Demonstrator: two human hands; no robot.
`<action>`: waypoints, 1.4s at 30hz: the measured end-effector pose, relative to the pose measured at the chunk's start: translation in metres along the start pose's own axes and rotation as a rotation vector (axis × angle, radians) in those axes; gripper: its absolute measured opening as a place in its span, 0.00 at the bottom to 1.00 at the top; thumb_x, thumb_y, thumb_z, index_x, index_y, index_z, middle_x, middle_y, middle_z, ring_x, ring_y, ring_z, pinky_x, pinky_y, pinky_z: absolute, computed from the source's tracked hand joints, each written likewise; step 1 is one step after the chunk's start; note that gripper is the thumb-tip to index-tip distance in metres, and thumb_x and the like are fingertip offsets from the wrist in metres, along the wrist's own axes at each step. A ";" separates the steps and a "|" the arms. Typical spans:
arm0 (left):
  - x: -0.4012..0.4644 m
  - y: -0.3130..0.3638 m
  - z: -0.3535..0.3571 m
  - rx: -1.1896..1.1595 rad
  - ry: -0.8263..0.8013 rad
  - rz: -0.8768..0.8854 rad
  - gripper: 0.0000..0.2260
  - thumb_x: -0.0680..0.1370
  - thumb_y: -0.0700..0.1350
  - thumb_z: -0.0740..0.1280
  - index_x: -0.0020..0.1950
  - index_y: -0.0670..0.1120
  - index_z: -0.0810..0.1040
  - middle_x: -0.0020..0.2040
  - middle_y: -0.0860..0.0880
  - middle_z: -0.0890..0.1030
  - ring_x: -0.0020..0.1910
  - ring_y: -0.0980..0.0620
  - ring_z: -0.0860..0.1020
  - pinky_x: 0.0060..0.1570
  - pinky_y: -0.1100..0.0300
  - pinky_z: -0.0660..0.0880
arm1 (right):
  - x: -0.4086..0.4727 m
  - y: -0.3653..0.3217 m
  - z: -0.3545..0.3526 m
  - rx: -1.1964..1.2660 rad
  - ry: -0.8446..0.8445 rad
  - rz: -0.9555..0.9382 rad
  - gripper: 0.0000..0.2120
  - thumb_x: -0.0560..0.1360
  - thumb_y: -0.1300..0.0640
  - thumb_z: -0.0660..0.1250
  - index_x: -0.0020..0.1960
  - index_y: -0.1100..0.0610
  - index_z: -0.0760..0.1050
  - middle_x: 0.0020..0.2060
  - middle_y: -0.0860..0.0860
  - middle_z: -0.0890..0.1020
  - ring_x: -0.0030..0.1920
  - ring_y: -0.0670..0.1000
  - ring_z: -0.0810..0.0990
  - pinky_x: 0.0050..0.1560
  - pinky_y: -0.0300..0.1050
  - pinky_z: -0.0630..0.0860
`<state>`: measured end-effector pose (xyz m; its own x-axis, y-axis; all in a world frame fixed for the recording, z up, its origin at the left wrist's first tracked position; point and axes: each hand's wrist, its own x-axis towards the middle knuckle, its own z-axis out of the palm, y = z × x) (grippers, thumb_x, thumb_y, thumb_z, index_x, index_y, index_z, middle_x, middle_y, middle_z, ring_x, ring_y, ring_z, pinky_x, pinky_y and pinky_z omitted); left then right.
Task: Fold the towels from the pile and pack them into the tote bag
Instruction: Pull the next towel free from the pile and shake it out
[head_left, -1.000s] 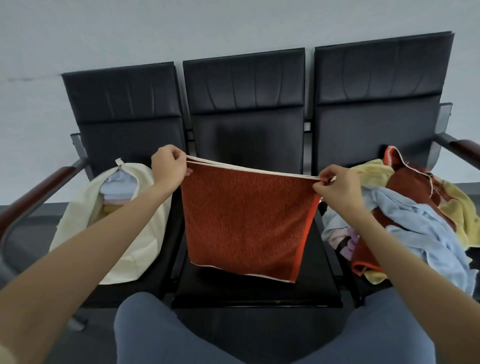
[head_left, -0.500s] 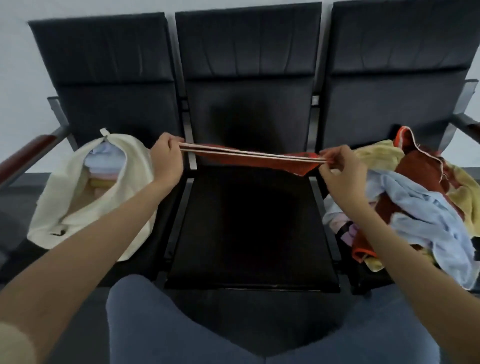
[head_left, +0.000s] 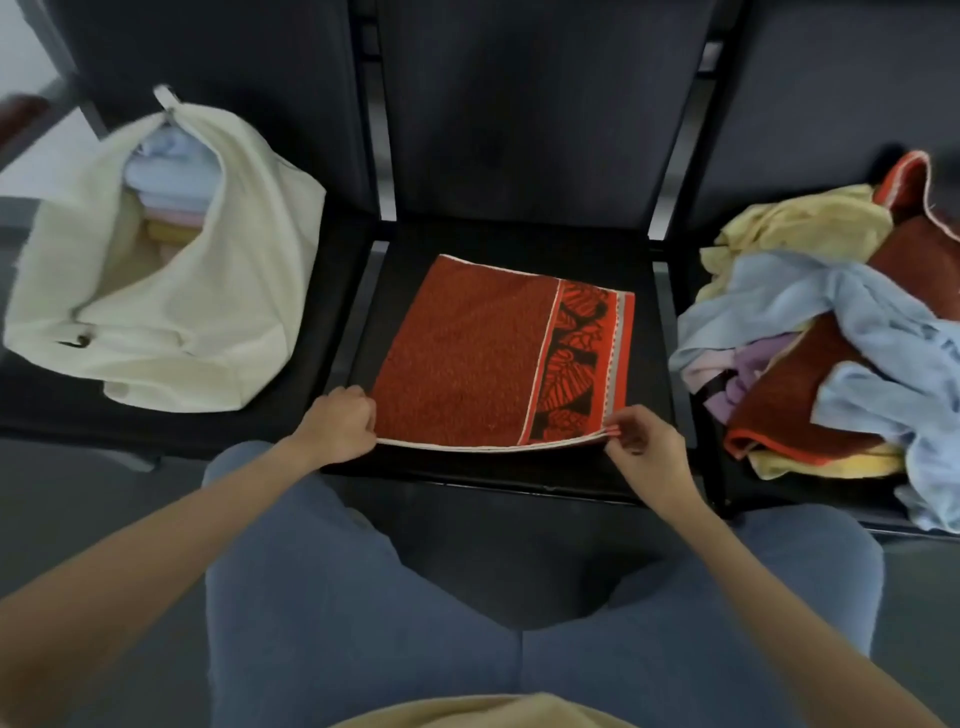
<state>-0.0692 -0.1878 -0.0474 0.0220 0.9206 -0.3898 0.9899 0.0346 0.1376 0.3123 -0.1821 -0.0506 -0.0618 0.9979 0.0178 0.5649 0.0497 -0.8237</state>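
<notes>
Red towel (head_left: 467, 358) laid flat on the middle seat (head_left: 644, 332).
Left hand (head_left: 340, 423) and right hand (head_left: 641, 449) each pinch a near corner.

Both hands, left hand (head_left: 340, 423) and right hand (head_left: 644, 447), pinch the red towel (head_left: 467, 353) on the seat (head_left: 644, 291).

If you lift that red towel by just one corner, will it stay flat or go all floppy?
Probably floppy: the red towel is soft cloth lying flat on the seat, and its near edge sags between the left hand and right hand. It likely would not slide away, since its surface looks rough. It seems light.
</notes>
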 end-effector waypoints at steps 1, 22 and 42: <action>-0.002 0.009 -0.001 0.093 0.030 0.007 0.06 0.71 0.41 0.65 0.45 0.47 0.80 0.52 0.47 0.75 0.54 0.46 0.73 0.51 0.54 0.70 | 0.000 0.000 0.000 0.052 0.009 0.019 0.14 0.68 0.73 0.69 0.44 0.55 0.76 0.36 0.50 0.81 0.36 0.46 0.78 0.37 0.31 0.73; 0.017 0.198 0.019 -0.462 0.337 0.537 0.07 0.80 0.44 0.64 0.54 0.42 0.72 0.50 0.47 0.79 0.45 0.48 0.78 0.41 0.56 0.73 | 0.036 0.011 -0.009 0.409 0.145 0.541 0.10 0.79 0.59 0.62 0.58 0.61 0.69 0.47 0.58 0.78 0.29 0.45 0.81 0.26 0.35 0.74; -0.016 0.175 -0.009 -0.626 -0.111 0.353 0.15 0.73 0.41 0.68 0.27 0.44 0.70 0.23 0.55 0.69 0.24 0.58 0.67 0.29 0.66 0.63 | 0.165 0.004 0.002 0.429 0.074 0.755 0.26 0.70 0.37 0.68 0.54 0.55 0.65 0.36 0.50 0.73 0.33 0.45 0.70 0.32 0.39 0.65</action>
<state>0.1021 -0.1930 -0.0088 0.3722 0.8743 -0.3116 0.6560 -0.0103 0.7547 0.3028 -0.0173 -0.0516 0.2667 0.7588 -0.5943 0.0737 -0.6309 -0.7724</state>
